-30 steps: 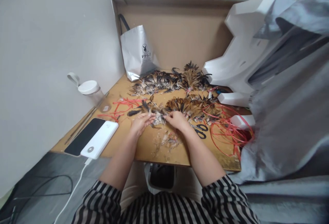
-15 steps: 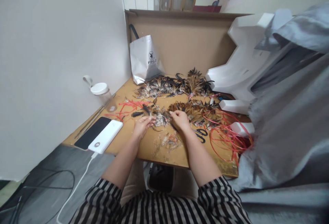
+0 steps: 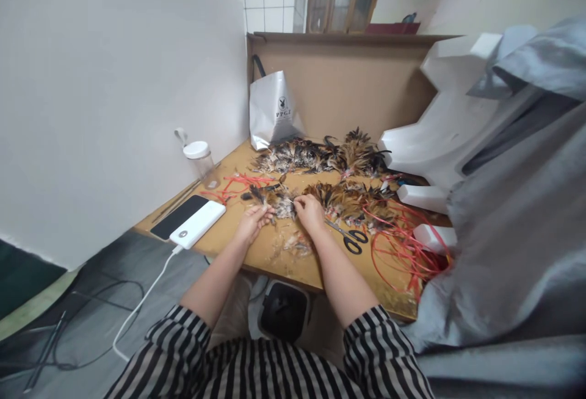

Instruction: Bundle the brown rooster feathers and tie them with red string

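My left hand (image 3: 254, 223) is closed in a pinch at the near edge of a small pile of brown, black and whitish feathers (image 3: 284, 205). It seems to grip feathers there, though the fingers partly hide them. Across from it, my right hand (image 3: 311, 215) pinches thumb against forefinger on what looks like a thin feather at the pile's right side. Behind and right of that hand stretches a row of golden-brown feathers (image 3: 350, 199). Scissors with black handles (image 3: 352, 241) lie beside my right forearm. Loose fluff and feather scraps (image 3: 296, 244) are scattered between my wrists.
Farther back lies a long heap of dark feathers (image 3: 302, 155), before a silver bag (image 3: 272, 112). Red plastic strips (image 3: 403, 249) tangle at right near white foam (image 3: 434, 124); more red strips (image 3: 238, 185) lie left. A lidded jar (image 3: 201, 164), phone (image 3: 178, 216) and power bank (image 3: 198, 224) line the left side.
The camera view has shifted, so the table sits differently in the picture. My right hand has drawn slightly closer to my left, and more of the scissors shows.
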Tool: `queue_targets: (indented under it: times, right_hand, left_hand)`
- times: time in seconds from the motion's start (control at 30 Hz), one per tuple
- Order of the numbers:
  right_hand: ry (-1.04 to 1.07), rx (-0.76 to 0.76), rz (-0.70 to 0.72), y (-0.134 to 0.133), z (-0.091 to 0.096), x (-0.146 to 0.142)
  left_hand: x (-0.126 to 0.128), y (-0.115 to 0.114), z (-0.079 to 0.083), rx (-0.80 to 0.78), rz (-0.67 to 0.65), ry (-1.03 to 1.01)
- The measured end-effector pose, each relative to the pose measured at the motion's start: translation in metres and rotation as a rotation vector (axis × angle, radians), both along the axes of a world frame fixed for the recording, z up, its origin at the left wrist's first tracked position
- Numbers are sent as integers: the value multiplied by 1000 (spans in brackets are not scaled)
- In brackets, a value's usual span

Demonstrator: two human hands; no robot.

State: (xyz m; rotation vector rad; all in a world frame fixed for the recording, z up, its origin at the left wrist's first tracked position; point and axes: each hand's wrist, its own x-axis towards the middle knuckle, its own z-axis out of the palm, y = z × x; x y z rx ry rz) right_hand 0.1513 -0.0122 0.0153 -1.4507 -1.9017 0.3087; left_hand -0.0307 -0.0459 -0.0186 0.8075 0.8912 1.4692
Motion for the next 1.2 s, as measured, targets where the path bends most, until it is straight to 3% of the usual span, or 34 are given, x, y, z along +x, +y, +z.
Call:
queue_targets:
  times: [0.17,0.6,0.7,0.9,1.2]
  right_hand:
    - [-68,12,-1,-5,-2,-9]
    - [-120,-57,-69,11,-1,-23]
    - [31,-125,-36,17,-3,-18]
    - [556,-327,125,28,-10,-10]
    - [692,-675,285,15,-1,-5]
  left_hand:
    - [0,5,-1,-16,5,-3]
    - [1,7,3,-33,-22,-45]
    - [0,8,3,-52,-32,-34]
    - [-1,9,4,-67,-65,-25]
    - [0,7,7,-67,-89,-48]
